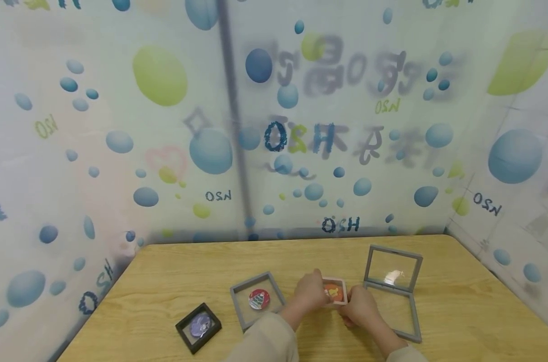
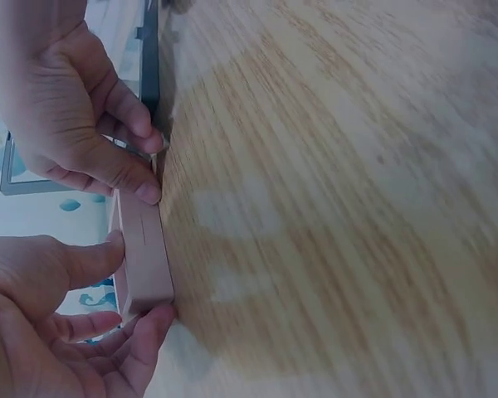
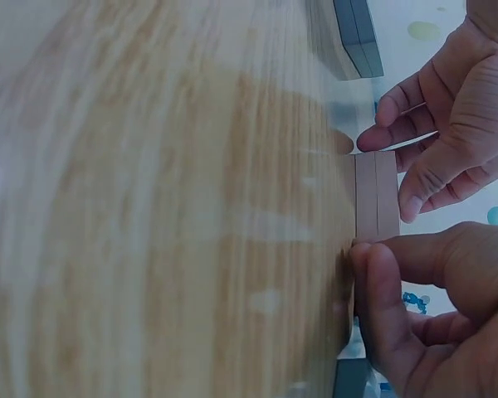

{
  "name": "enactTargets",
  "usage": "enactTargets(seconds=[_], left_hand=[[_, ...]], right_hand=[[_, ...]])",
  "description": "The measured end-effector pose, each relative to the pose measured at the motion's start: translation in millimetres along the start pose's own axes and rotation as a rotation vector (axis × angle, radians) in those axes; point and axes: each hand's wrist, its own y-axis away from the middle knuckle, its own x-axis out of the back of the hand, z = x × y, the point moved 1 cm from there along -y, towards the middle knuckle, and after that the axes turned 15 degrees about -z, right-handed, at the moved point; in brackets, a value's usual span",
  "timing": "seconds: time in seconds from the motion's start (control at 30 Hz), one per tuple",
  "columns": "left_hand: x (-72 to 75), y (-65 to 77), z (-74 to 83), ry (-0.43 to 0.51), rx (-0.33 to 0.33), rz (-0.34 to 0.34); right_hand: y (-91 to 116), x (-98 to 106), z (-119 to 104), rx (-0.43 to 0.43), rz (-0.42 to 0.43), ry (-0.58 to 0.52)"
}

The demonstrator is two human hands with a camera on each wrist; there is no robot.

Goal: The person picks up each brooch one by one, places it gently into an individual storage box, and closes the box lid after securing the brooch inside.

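Observation:
A small pink display frame (image 1: 345, 296) with an orange round badge (image 1: 333, 292) inside lies between both hands. My left hand (image 1: 311, 290) grips its left end, thumb on the upper rim and fingers around the side, as the left wrist view shows. At the frame's near right corner, my right hand (image 1: 362, 307) pinches the edge between thumb and fingers. Seen side-on in the right wrist view, the pink frame (image 3: 377, 197) has a seam along its side and stands at table level. The hands partly cover the frame.
Left of the hands lie a grey frame (image 1: 236, 303) with a red-rimmed round badge (image 1: 259, 299) and a black frame (image 1: 183, 336) with a purple badge (image 1: 200, 325). An opened grey frame (image 1: 414, 317) stands at right, lid raised. A printed curtain (image 1: 274, 201) surrounds the wooden table (image 1: 165, 281).

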Motion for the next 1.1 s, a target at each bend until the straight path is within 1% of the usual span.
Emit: enactTargets(seconds=[0.23,0.5,0.77,0.97,1.1], left_hand=[[-3.2,0.5,2.8,-0.054,0.042,0.005],[-3.4,2.0,2.8,-0.057,0.041,0.012],[-2.6,4.0,-0.4,0.013,0.015,0.02],[-4.7,4.9,-6.6,0.111,-0.033,0.055],[-5.9,4.9,-9.5,0.132,-0.074,0.083]], right_hand=[[2,1,1,-0.021,-0.019,-0.019],[2,0,0,-0.011,-0.008,-0.011],[4,-1,-2,-0.01,-0.017,-0.004],[3,-2,-2,-0.008,-0.021,-0.016],[4,-1,-2,0.01,-0.015,-0.009]])
